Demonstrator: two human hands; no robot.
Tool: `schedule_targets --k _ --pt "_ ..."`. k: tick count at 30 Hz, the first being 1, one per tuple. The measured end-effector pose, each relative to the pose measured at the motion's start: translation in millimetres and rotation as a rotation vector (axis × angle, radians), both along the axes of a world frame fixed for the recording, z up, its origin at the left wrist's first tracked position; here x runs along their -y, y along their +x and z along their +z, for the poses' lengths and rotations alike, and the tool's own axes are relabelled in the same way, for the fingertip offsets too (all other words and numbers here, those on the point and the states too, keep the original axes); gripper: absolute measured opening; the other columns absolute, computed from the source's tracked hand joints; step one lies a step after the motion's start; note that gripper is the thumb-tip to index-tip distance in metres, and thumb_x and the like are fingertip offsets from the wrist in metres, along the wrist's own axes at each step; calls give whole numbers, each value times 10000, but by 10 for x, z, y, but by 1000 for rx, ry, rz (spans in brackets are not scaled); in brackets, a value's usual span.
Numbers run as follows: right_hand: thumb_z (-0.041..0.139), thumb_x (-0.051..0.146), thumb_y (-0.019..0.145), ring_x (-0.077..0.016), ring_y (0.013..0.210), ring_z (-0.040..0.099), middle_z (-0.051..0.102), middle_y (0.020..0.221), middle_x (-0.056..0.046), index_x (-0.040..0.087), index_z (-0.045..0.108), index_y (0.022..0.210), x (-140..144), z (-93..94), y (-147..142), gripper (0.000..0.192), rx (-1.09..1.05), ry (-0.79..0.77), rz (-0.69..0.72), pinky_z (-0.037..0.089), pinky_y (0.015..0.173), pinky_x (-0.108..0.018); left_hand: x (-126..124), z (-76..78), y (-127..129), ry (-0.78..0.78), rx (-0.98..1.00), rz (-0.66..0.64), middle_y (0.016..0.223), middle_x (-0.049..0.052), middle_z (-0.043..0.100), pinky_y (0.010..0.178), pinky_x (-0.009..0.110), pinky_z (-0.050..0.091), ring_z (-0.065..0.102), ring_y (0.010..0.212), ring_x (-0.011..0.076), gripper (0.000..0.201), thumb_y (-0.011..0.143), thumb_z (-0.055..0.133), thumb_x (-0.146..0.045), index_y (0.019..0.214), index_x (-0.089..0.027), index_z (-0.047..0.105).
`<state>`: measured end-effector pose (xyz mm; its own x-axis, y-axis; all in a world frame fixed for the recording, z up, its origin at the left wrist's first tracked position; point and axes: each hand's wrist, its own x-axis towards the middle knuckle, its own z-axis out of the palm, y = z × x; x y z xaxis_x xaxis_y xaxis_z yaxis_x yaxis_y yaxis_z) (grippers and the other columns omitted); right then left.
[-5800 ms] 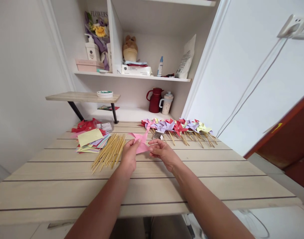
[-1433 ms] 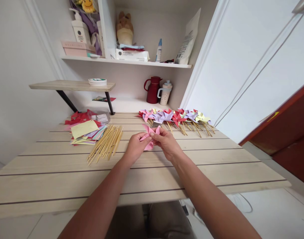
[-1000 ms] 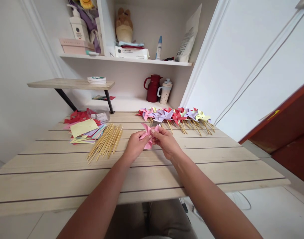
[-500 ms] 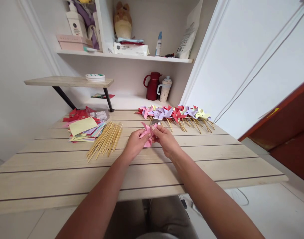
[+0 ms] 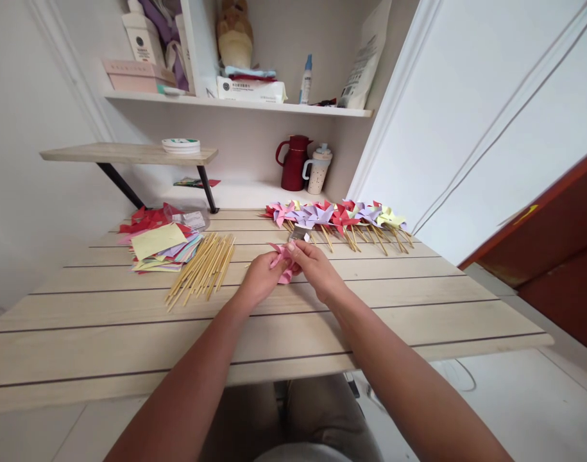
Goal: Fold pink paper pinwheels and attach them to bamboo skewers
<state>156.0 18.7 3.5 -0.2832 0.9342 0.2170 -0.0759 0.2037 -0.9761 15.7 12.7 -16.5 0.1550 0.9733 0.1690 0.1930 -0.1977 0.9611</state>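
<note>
Few containers show. On the low ledge beyond the fingers stand one red jug [image 5: 293, 163] and one speckled mug [image 5: 317, 170] with a lid, side by side; their contents are hidden. On the shelf above sit one pump bottle [image 5: 140, 40], one pink box [image 5: 132, 75], one white pack [image 5: 249, 89], one small blue-capped bottle [image 5: 305, 79] and one white bag [image 5: 363, 63] leaning on the wall; what is in them cannot be told. One round tin [image 5: 180, 145] lies on the side shelf [image 5: 124, 154] to the left.

Both hands meet over the table [image 5: 255, 321]. The left hand [image 5: 258, 280] and the right hand [image 5: 312, 268] pinch one pink paper [image 5: 283, 264] between thumbs and fingertips, fingers drawn close together; it sits between the two sets of fingertips, just above the tabletop.

Left of the fingers lies a loose bundle of sticks [image 5: 201, 267], too many and too overlapped to count. Further left is one pile of paper sheets [image 5: 161, 247], yellow on top, with red scraps behind it. Beyond the fingers runs a row of finished pinwheels [image 5: 336, 218] on sticks, pink, purple, red and yellow, overlapping too much for a count. A small grey thing [image 5: 299, 233] lies just beyond the right fingertips, partly hidden by them. Nothing lies between the hands and the near table edge.
</note>
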Motion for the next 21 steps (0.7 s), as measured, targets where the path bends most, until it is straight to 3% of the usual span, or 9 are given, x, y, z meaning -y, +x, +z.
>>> schedule_targets --k 9,21 --pt "586 631 840 -151 606 499 578 665 0 199 661 814 10 -13 8 439 -17 15 -15 411 561 -269 -9 11 -13 69 -144 45 746 48 693 633 277 429 632 695 210 271 858 568 -403 714 -177 613" --pt "566 679 829 -151 591 514 614 660 -5 209 679 795 14 -4 7 484 -30 -3 -33 423 554 -272 17 41 -1 52 -131 35 748 47 686 646 280 427 621 707 213 298 860 560 -439 719 -183 613"
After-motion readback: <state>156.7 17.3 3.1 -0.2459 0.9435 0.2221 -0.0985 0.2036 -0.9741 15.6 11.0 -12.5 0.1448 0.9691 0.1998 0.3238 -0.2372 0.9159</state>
